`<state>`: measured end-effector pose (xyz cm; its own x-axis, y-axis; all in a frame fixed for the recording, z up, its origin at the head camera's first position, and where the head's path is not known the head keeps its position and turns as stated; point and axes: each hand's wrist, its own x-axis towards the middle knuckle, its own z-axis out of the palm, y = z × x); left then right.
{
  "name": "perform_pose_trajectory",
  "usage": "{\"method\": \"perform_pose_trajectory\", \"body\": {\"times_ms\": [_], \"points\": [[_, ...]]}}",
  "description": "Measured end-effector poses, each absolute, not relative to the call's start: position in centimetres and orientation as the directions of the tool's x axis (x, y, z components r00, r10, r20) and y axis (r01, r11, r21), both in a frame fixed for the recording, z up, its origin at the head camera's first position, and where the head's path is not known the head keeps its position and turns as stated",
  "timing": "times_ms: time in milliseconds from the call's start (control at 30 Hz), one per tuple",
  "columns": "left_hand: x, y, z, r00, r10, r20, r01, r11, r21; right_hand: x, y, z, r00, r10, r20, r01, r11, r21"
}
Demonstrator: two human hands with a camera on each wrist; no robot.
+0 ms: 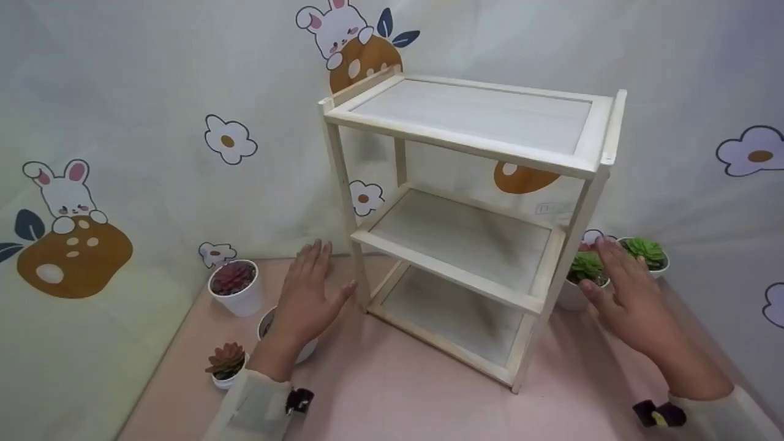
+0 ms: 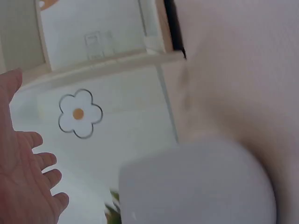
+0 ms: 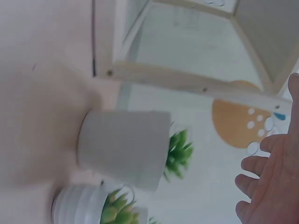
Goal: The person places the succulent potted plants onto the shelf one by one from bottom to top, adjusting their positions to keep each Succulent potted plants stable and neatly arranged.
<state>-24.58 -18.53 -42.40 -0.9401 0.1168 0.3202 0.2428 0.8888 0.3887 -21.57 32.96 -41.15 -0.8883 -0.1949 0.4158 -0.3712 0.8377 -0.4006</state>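
A three-tier pale wooden shelf [image 1: 453, 275] stands upright on the pink table, its tiers fitted with whitish panels. To its left, my left hand [image 1: 311, 300] hovers with fingers stretched out, apart from the frame. Under that hand is a white pot [image 1: 306, 351], mostly hidden by the wrist; it looms large as a white pot [image 2: 196, 182] in the left wrist view. On the other side, my right hand [image 1: 637, 306] is held up with straight fingers, in front of a white pot [image 3: 124, 149] with a green succulent [image 1: 586, 267]. Neither hand holds anything.
Left of the shelf stand a dark red succulent [image 1: 233, 277] in a white pot and a smaller reddish one [image 1: 226, 361]. A second green succulent [image 1: 644, 250] is at the back right. A printed cloth [image 1: 153, 92] with rabbits and flowers hangs behind the pink table [image 1: 416, 404].
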Motion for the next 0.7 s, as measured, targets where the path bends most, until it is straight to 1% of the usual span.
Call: {"method": "perform_pose_trajectory", "body": {"times_ms": [100, 233, 333, 467, 567, 700], "points": [[-24.6, -16.9, -42.4, -0.942, 0.094, 0.322, 0.242, 0.855, 0.458, -20.4, 31.8, -41.2, -0.876, -0.179, 0.448, -0.415, 0.753, -0.51], [-24.9, -15.1, -42.7, -0.941, 0.048, 0.334, 0.243, 0.782, 0.574, -18.6, 30.0, -40.9, -0.875, -0.151, 0.461, -0.436, 0.659, -0.613], [-25.2, -14.1, -43.1, -0.942, 0.001, 0.336, 0.242, 0.694, 0.678, -17.5, 28.8, -40.8, -0.863, -0.153, 0.481, -0.469, 0.593, -0.654], [-25.7, -13.1, -43.6, -0.952, -0.081, 0.297, 0.21, 0.533, 0.819, -16.6, 27.6, -40.7, -0.857, -0.178, 0.484, -0.506, 0.468, -0.724], [-26.0, -12.8, -44.1, -0.956, -0.112, 0.272, 0.2, 0.431, 0.88, -16.1, 26.9, -40.9, -0.873, -0.191, 0.449, -0.488, 0.381, -0.786], [-26.4, -12.9, -44.8, -0.955, -0.097, 0.28, 0.233, 0.339, 0.911, -16.0, 26.4, -41.0, -0.909, -0.185, 0.374, -0.416, 0.356, -0.837]]}}
